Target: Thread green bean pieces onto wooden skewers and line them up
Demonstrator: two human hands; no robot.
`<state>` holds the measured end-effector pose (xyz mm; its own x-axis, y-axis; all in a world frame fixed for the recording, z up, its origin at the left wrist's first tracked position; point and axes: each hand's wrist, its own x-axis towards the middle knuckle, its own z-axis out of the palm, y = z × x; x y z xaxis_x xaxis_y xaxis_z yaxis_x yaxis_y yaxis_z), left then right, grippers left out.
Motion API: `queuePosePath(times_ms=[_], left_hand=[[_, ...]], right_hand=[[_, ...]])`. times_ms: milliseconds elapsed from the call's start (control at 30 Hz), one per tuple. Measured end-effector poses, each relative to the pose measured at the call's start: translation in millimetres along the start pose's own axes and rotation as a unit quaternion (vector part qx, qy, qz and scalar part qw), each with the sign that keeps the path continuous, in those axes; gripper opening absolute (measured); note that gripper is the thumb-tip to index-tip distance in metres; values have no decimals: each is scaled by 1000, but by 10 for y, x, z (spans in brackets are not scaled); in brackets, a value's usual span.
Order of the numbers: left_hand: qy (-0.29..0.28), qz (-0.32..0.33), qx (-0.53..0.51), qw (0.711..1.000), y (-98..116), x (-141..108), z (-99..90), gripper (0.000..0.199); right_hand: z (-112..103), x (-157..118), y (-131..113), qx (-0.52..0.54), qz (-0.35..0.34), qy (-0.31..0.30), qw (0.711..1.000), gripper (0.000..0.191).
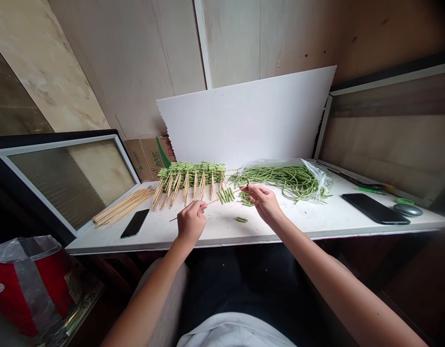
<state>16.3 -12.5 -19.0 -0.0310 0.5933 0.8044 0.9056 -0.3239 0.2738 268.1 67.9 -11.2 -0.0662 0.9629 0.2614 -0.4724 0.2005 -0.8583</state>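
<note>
My left hand [192, 222] is closed around a thin wooden skewer [211, 202], whose rear end sticks out to the left. Several short green bean pieces [225, 195] sit side by side on the skewer between my hands. At its far end, my right hand [263, 201] pinches what looks like a bean piece [248, 182] against the tip. Loose cut beans [246, 199] lie just beyond and under my right fingers, and a couple of pieces [241, 220] rest nearer the front edge. Behind my left hand are stacked bean skewers [193, 170], their sticks pointing toward me.
Bare skewers [124, 207] and a phone [134, 223] lie on the left of the white table [215, 233]. Long beans [280, 179] spill from a clear plastic bag [318, 180] at back right. Another phone [374, 208] and a mouse [408, 210] sit far right. A white board [247, 118] stands behind.
</note>
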Motion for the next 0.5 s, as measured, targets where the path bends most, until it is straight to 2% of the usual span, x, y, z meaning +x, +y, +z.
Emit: queuePosePath(times_ms=[367, 500], left_hand=[[24, 6, -25, 999, -30, 56, -42, 26], [10, -9, -37, 999, -52, 94, -73, 24]], right_hand=[[25, -28, -94, -13, -10, -20, 1000, 29], [-1, -5, -135, -26, -4, -24, 999, 36]])
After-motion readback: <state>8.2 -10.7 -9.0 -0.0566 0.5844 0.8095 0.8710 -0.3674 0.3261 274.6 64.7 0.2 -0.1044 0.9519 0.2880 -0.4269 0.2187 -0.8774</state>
